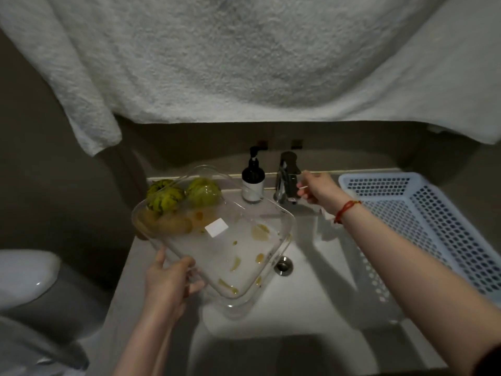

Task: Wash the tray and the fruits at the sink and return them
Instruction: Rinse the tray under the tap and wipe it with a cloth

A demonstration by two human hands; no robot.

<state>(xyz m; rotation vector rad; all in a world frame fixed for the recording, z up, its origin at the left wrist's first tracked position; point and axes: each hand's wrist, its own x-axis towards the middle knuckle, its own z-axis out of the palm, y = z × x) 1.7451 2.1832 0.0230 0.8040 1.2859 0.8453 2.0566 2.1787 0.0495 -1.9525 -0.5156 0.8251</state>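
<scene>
A clear plastic tray (230, 256), smeared with yellow stains and bearing a white label, is held tilted over the white sink (320, 294). My left hand (170, 278) grips its near-left edge. Two green striped fruits (165, 196) (204, 191) and a brownish fruit (173, 225) show at the tray's far-left end; whether they lie in it or behind it I cannot tell. My right hand (317, 189), a red string at its wrist, reaches to the chrome faucet (287, 177) with fingers at the handle. No water is visibly running.
A dark soap pump bottle (253, 177) stands left of the faucet. A white perforated basket (423, 221) sits on the counter at right. The drain (283, 265) lies below the tray's corner. A white towel (217, 58) hangs overhead. A toilet (27, 280) stands at left.
</scene>
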